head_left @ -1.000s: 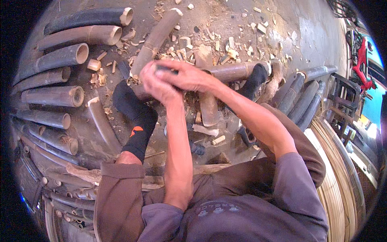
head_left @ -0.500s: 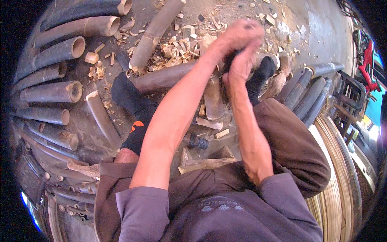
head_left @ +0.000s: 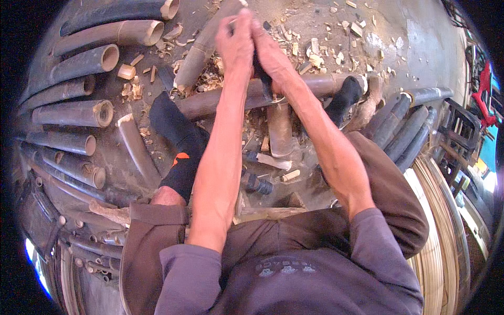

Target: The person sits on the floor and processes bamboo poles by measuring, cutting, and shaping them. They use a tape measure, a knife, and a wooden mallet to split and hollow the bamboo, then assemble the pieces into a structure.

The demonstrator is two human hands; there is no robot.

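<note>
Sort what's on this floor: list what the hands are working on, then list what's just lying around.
In use:
- left hand and right hand, gripped together on a dark-handled tool
- bamboo pole lying under them, across the socked feet

Lying about:
- cut bamboo tubes at the left
- wood chips
- short bamboo piece
- dark poles at the right

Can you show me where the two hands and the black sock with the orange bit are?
Left hand [head_left: 236, 44], head view, on its back.
Right hand [head_left: 270, 55], head view, on its back.
Sock [head_left: 178, 142], head view, on the ankle part.
</note>
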